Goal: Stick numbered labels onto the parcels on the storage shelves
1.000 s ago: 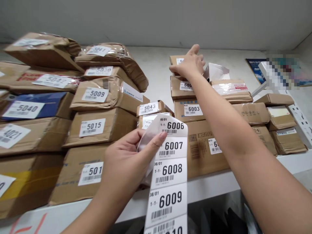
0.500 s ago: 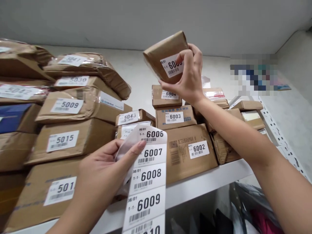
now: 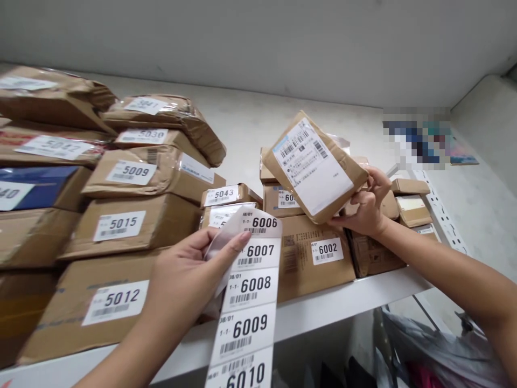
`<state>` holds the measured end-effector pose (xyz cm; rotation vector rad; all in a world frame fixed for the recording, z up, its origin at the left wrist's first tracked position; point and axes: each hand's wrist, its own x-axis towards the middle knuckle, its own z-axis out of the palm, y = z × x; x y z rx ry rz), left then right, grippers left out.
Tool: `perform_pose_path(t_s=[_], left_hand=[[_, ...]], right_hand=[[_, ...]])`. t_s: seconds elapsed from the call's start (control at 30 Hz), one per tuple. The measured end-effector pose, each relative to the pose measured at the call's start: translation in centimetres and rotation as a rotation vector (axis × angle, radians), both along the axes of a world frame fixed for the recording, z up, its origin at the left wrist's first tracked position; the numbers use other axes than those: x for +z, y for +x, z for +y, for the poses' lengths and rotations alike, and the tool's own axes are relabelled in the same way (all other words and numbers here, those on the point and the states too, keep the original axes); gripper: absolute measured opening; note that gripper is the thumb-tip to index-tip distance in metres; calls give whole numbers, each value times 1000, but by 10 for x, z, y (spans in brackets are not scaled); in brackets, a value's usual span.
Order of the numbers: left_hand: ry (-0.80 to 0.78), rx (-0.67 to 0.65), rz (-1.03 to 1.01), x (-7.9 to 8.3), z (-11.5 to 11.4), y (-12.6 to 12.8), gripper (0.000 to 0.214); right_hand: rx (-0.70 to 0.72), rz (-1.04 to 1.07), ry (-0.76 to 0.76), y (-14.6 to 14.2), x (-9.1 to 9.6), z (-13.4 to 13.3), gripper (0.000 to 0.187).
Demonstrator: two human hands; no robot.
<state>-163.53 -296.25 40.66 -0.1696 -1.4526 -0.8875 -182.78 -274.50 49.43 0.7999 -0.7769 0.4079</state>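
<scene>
Between the thumb and fingers of my left hand (image 3: 189, 269) is a strip of number labels (image 3: 252, 280). It hangs down, printed 6006 at the top, then 6007, 6008, 6009 and 6010. My right hand (image 3: 365, 205) grips a small brown parcel (image 3: 343, 161) by its lower right corner. The parcel is tilted in the air, and its large white shipping label (image 3: 313, 167) faces me. Behind and below it, a carton labelled 6002 (image 3: 299, 269) stands on the shelf, with a smaller box (image 3: 270, 200) on top that the parcel partly covers.
Stacked parcels fill the left of the white shelf (image 3: 323, 302), among them boxes marked 5012 (image 3: 97, 328), 5015 (image 3: 165, 215) and 5009 (image 3: 97, 183). More small boxes (image 3: 410, 186) stand at the right by a perforated white upright (image 3: 438, 207). Bagged items (image 3: 436, 339) lie below.
My right hand has lowered the parcel and moved it right, turning it so the shipping label faces me instead of its number label. The label strip stays in my left hand, nearly unmoved.
</scene>
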Motion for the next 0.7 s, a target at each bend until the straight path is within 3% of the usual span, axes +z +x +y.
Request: perform_pose_path(t_s=[0.27, 0.7], left_hand=[[19, -13, -14, -1, 0, -1, 34], [15, -37, 14, -4, 0, -3, 33]], right_hand=[[3, 19, -64, -8, 0, 8, 67], [-20, 20, -39, -9, 0, 11, 68]])
